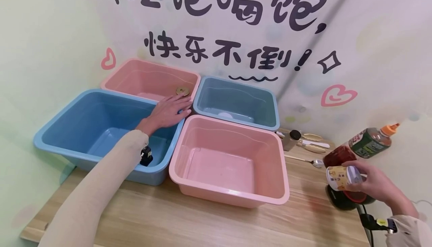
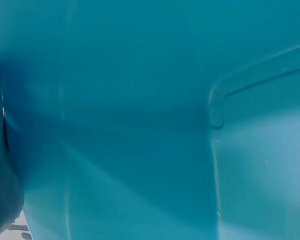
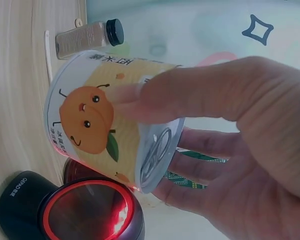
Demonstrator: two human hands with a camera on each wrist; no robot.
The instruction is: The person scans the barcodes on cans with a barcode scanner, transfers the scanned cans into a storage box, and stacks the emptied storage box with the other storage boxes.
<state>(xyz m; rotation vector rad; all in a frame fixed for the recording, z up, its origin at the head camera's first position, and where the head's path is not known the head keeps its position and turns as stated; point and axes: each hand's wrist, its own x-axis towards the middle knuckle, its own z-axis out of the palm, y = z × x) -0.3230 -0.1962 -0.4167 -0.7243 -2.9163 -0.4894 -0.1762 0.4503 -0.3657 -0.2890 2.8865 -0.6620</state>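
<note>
My right hand [image 1: 378,182] grips a food can [image 3: 90,112] by its side, tilted over a black barcode scanner [image 3: 27,202] with a glowing red ring. The can's yellow label has an orange cartoon fruit, and its pull-tab lid [image 3: 157,155] faces my palm. My left hand [image 1: 167,110] reaches across the rims of the large blue bin [image 1: 64,112] and the back pink bin [image 1: 150,65], fingers extended. Just beyond its fingertips, a round gold can end [image 1: 182,91] shows in the back pink bin. Mostly blue bin wall [image 2: 140,150] fills the left wrist view.
A front pink bin [image 1: 233,193] and a teal bin [image 1: 236,83] stand beside these on the wooden table [image 1: 152,213]. To the right are a black-capped jar [image 1: 291,140], a spoon [image 1: 317,163], gold-coloured utensils, a dark red container [image 1: 339,155] and an orange-tipped sauce bottle [image 1: 369,142].
</note>
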